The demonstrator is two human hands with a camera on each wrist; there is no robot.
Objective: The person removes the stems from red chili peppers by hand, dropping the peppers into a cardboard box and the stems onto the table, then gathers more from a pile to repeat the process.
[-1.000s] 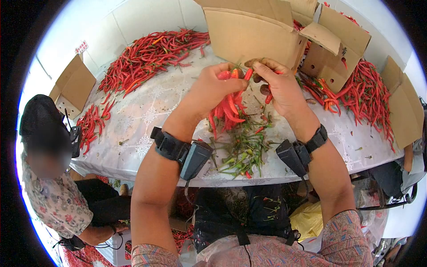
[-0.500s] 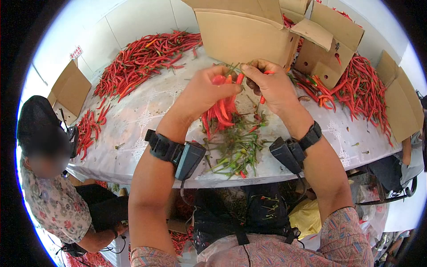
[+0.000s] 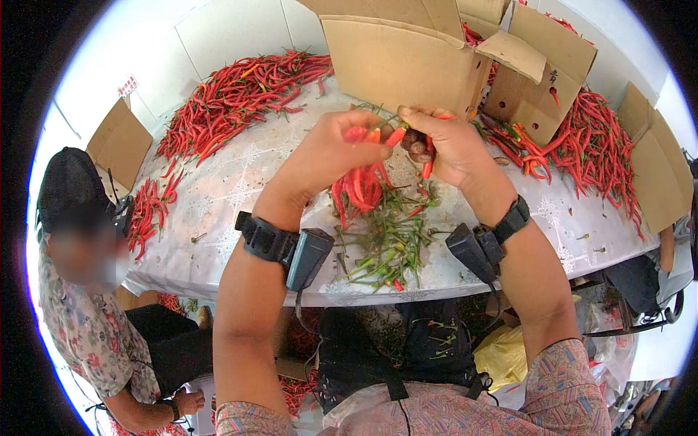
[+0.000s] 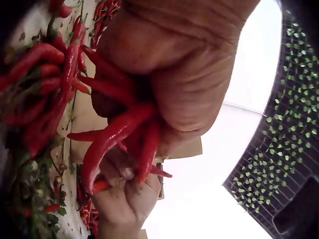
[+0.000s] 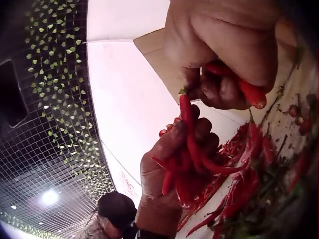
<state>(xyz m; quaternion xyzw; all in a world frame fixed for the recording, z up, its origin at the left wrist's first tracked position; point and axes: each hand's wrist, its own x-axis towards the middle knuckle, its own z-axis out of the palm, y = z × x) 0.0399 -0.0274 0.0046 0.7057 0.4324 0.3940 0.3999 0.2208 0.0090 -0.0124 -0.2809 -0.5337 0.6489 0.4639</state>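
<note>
My left hand [image 3: 320,149] grips a bunch of red chilies [image 4: 117,134], their tips poking out below the palm in the left wrist view. One chili [image 5: 186,107] stands out from this bunch with its green stem end toward my right hand [image 3: 454,149]. The right thumb and fingertips meet right at that stem end. Curled right fingers also hold another red chili [image 5: 251,94], its cut end showing. Below the hands lie a small heap of red chilies [image 3: 356,190] and a pile of green chili stems [image 3: 392,251].
A large pile of red chilies [image 3: 233,102] lies at the back left, another pile [image 3: 596,152] at the right. Cardboard boxes [image 3: 396,62] stand behind the hands. A seated person [image 3: 94,312] is at the left. Both wrists wear strapped devices [image 3: 309,258].
Both hands stay close together over the stem pile. The chili between them has tilted, and the right fingertips now meet at its stem end. The seated person at the left has shifted.
</note>
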